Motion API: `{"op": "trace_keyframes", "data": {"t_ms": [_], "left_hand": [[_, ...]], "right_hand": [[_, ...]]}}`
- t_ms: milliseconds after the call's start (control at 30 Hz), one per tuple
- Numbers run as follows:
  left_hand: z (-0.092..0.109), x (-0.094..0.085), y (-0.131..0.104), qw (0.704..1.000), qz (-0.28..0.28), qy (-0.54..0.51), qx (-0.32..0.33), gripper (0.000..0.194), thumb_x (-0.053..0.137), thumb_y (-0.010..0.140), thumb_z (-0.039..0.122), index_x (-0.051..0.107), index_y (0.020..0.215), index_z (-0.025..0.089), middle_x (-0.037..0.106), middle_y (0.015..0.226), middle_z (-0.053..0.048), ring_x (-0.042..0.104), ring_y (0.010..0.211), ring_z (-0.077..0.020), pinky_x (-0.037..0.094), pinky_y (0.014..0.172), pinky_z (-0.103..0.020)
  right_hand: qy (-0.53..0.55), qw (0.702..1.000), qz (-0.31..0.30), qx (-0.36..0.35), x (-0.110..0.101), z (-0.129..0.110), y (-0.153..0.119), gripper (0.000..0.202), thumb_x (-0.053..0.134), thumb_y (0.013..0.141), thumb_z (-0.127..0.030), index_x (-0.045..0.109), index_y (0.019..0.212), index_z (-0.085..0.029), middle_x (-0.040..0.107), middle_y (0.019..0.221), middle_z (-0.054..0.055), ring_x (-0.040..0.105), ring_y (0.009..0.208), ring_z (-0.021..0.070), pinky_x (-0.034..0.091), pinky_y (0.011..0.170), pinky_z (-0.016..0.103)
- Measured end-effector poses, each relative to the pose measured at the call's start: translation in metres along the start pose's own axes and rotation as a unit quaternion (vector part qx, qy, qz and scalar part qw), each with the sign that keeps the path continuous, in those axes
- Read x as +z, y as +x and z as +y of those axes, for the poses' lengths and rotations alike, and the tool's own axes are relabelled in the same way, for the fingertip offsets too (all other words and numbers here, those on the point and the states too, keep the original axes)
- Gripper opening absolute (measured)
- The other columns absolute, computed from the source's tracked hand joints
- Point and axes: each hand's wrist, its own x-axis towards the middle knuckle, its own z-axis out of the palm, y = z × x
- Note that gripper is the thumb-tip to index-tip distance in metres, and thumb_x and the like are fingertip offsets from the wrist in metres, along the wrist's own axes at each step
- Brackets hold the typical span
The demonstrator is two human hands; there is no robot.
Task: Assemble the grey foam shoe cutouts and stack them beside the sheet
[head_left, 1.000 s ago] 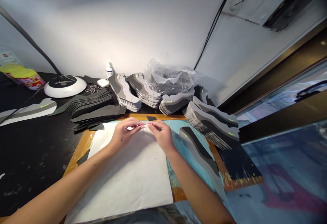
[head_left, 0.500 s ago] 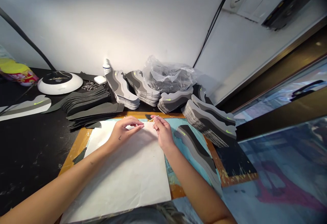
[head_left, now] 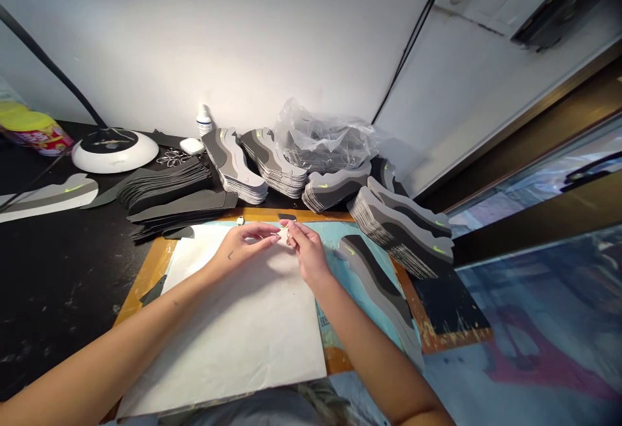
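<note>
Both hands meet above the top edge of a white sheet [head_left: 243, 335]. My right hand [head_left: 307, 251] pinches a thin pale strip [head_left: 286, 227], too small to identify further. My left hand [head_left: 245, 244] has its thumb and forefinger drawn together at the strip's other end, close to the right fingertips. To the right of my right hand, a grey and black shoe-upper piece [head_left: 374, 277] with a small yellow-green swoosh lies on a light blue surface [head_left: 340, 329]. Beyond my left hand is a small round whitish object [head_left: 240, 220].
Stacks of grey shoe pieces [head_left: 243, 176] and dark pieces [head_left: 179, 209] line the back. A clear plastic bag [head_left: 325, 137], white bottle [head_left: 204, 120] and lamp base [head_left: 115, 153] stand by the wall. Another stack [head_left: 398, 231] sits right, near a metal frame.
The hands have come slightly closer together, and less of the pale strip shows between them. The view has shifted slightly, and the small round object now shows beyond my left hand.
</note>
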Motion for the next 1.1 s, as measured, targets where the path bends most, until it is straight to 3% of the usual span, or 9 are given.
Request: {"op": "trace_keyframes", "data": {"t_ms": [167,267,367,500,633,800,933,1100], "left_hand": [[0.004,0.000,0.001,0.992,-0.021,-0.113,-0.053,0.028,0.069,0.081,0.039,0.076,0.098,0.018,0.078,0.092,-0.011,0.073,0.086,-0.0252,0.058,0.073,-0.034],[0.003,-0.003,0.002,0.968,-0.050,-0.222,-0.104,0.031,0.066,0.075,0.030,0.076,0.101,0.017,0.077,0.098,-0.013,0.073,0.085,-0.0256,0.058,0.067,-0.033],[-0.003,-0.005,0.004,0.947,-0.068,-0.279,-0.146,0.034,0.063,0.075,0.032,0.076,0.101,0.015,0.076,0.101,-0.016,0.073,0.084,-0.0262,0.058,0.065,-0.033],[-0.015,-0.003,0.006,0.962,-0.049,-0.220,-0.156,0.037,0.067,0.082,0.044,0.076,0.104,0.016,0.076,0.099,-0.016,0.072,0.079,-0.0239,0.056,0.061,-0.031],[-0.023,-0.002,0.006,0.978,-0.043,-0.156,-0.132,0.034,0.075,0.079,0.047,0.077,0.098,0.019,0.076,0.090,-0.010,0.068,0.071,-0.0179,0.053,0.060,-0.027],[-0.022,0.000,0.005,0.961,-0.020,-0.219,-0.169,0.039,0.081,0.072,0.043,0.072,0.100,0.018,0.073,0.082,-0.003,0.061,0.066,-0.0121,0.051,0.063,-0.024],[-0.019,0.001,0.005,0.947,0.005,-0.263,-0.183,0.039,0.084,0.069,0.042,0.064,0.091,0.016,0.071,0.076,-0.002,0.059,0.064,-0.0113,0.048,0.062,-0.023],[-0.013,0.004,0.006,0.950,0.012,-0.269,-0.160,0.039,0.083,0.069,0.040,0.057,0.085,0.016,0.066,0.067,0.001,0.056,0.060,-0.0097,0.047,0.060,-0.022]], "right_hand": [[-0.022,1.000,0.004,-0.019,0.002,-0.002,-0.002,0.033,0.067,0.078,-0.049,0.077,0.089,-0.020,0.047,0.061,-0.004,0.040,0.059,0.0105,0.036,0.059,0.024],[-0.042,0.998,0.012,-0.042,0.003,-0.004,-0.003,0.029,0.065,0.080,-0.046,0.076,0.086,-0.020,0.059,0.068,0.000,0.048,0.064,0.0123,0.039,0.062,0.026],[-0.064,0.996,0.014,-0.063,0.003,-0.005,-0.003,0.026,0.063,0.082,-0.043,0.075,0.081,-0.021,0.068,0.081,0.003,0.055,0.071,0.0139,0.043,0.067,0.027],[-0.079,0.994,-0.002,-0.076,0.003,-0.005,-0.004,0.024,0.062,0.084,-0.040,0.075,0.078,-0.020,0.071,0.090,0.004,0.059,0.078,0.0148,0.045,0.072,0.028],[-0.105,0.991,-0.003,-0.088,0.002,-0.003,-0.004,0.025,0.061,0.086,-0.040,0.077,0.087,-0.021,0.071,0.090,0.003,0.060,0.081,0.0153,0.046,0.073,0.027],[-0.170,0.982,-0.014,-0.082,-0.001,0.003,-0.002,0.029,0.061,0.088,-0.044,0.079,0.096,-0.022,0.072,0.089,0.003,0.061,0.078,0.0160,0.048,0.070,0.028],[-0.159,0.982,-0.032,-0.099,0.001,0.007,-0.002,0.019,0.073,0.079,-0.038,0.081,0.089,-0.024,0.074,0.088,0.004,0.064,0.079,0.0180,0.051,0.074,0.030],[-0.136,0.984,-0.006,-0.118,0.006,0.005,-0.005,0.013,0.077,0.073,-0.032,0.081,0.085,-0.026,0.074,0.083,0.003,0.064,0.081,0.0183,0.051,0.075,0.030]]}}
